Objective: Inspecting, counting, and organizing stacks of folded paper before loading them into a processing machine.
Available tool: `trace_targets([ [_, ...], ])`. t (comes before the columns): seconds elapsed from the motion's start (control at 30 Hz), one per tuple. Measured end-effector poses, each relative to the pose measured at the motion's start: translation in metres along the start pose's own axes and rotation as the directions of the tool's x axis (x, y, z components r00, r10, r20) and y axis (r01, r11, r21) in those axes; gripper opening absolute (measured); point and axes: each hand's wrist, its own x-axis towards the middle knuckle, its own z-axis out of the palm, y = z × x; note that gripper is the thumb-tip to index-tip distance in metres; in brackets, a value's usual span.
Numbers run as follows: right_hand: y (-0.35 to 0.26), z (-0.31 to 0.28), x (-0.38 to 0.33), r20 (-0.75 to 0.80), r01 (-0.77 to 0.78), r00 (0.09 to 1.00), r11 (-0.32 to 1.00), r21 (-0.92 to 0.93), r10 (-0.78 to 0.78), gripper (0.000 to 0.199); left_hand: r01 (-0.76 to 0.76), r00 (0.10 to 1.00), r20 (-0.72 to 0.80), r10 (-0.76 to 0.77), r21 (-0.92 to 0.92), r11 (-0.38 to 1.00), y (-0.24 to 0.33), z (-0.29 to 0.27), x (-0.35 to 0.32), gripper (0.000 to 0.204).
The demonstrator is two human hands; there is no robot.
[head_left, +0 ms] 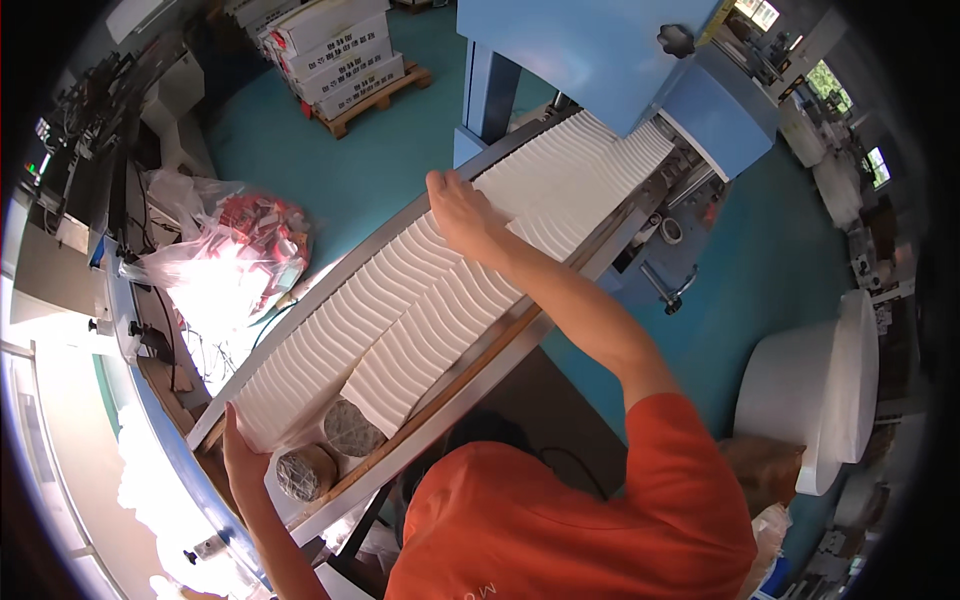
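Two long rows of thin white sheets, their edges making wavy ridges, lie side by side along a slanted metal-edged trough. My right hand (465, 218) reaches across to the left row (365, 300), its fingers bent and pressed together against the sheets at the row's upper part. At the row's near end, my left hand (243, 455) rests with its fingers stretched up along the outer side. Its palm side is hidden. Beside that hand stand two round, film-wrapped blocks (306, 473), one touching the near end of the right row (435, 345).
The trough's far end runs under a blue machine (580, 55) with a black knob. A clear plastic bag (225, 255) of red and white scraps sits left of the trough. White boxes (340, 60) are stacked on a wooden pallet (375, 103). A large white tub (790, 400) stands right.
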Motion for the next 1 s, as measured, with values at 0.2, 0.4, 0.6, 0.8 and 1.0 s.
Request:
trace_targets([
  [0.2,0.034,-0.007,0.007,0.778,-0.227,0.556,0.848,0.48,-0.292,0.073,0.152,0.945,-0.299,-0.135,0.035,0.988,0.015,0.048,-0.01,0.057],
  [0.4,0.019,-0.019,-0.005,0.673,-0.518,0.616,0.433,0.738,-0.409,0.065,0.19,0.931,-0.315,-0.184,-0.011,0.982,0.008,0.075,0.004,0.061],
  [0.6,0.014,-0.045,-0.008,0.647,-0.482,0.686,0.46,0.746,-0.331,0.071,0.162,0.91,-0.379,-0.166,-0.044,0.986,0.012,0.07,-0.006,0.06],
  [0.8,-0.022,-0.093,-0.017,0.532,-0.422,0.813,0.391,0.818,-0.236,0.085,-0.058,0.902,-0.427,0.062,0.022,0.998,0.055,0.083,-0.06,0.059],
  [1.0,-0.175,-0.151,-0.032,0.255,-0.039,0.835,0.409,0.912,-0.488,0.097,-0.351,0.616,-0.712,0.338,0.136,0.927,0.021,-0.008,-0.239,0.069],
])
